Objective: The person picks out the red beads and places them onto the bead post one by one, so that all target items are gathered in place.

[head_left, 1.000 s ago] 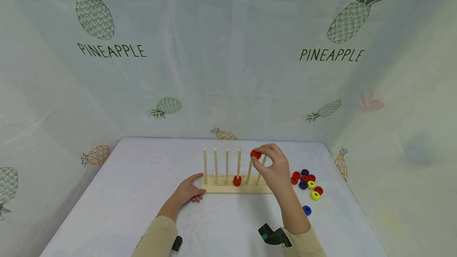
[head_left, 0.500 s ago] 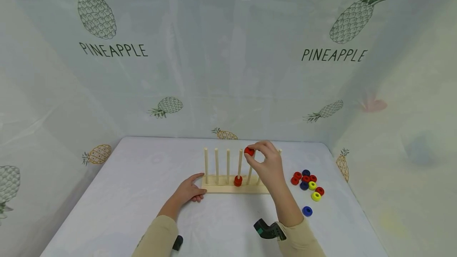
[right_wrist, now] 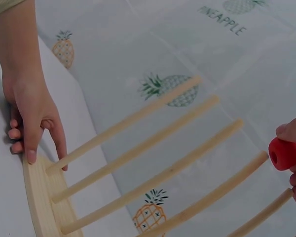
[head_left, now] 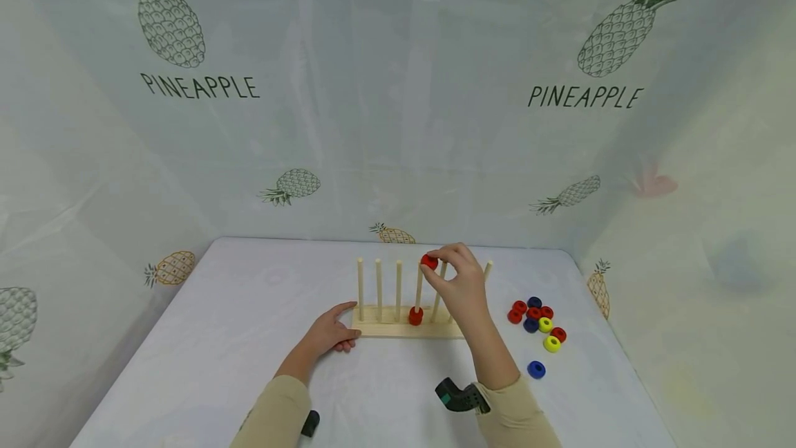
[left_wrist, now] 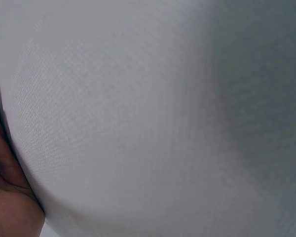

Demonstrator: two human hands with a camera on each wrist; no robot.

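Observation:
My right hand (head_left: 463,287) pinches a red bead (right_wrist: 284,154) with a hole through it. The bead is right at the tip of the fourth peg from the left (head_left: 419,290) of a wooden peg rack (head_left: 388,331). Red beads (head_left: 415,316) sit at the foot of that same peg. The rack's left end is held by my left hand (head_left: 326,332), thumb at the front edge and index finger at the back, as the right wrist view also shows. In the left wrist view only part of the left hand (left_wrist: 10,197) appears at the edge.
Several loose red, dark blue and yellow beads (head_left: 533,312) lie to the right of the rack. A single blue bead (head_left: 536,369) lies nearer the front. Pineapple-print cloth (head_left: 398,123) hangs behind the white table (head_left: 218,337).
My right hand has moved left with the red bead, from over the right-hand pegs to the tip of the fourth peg. The left hand keeps its place on the rack.

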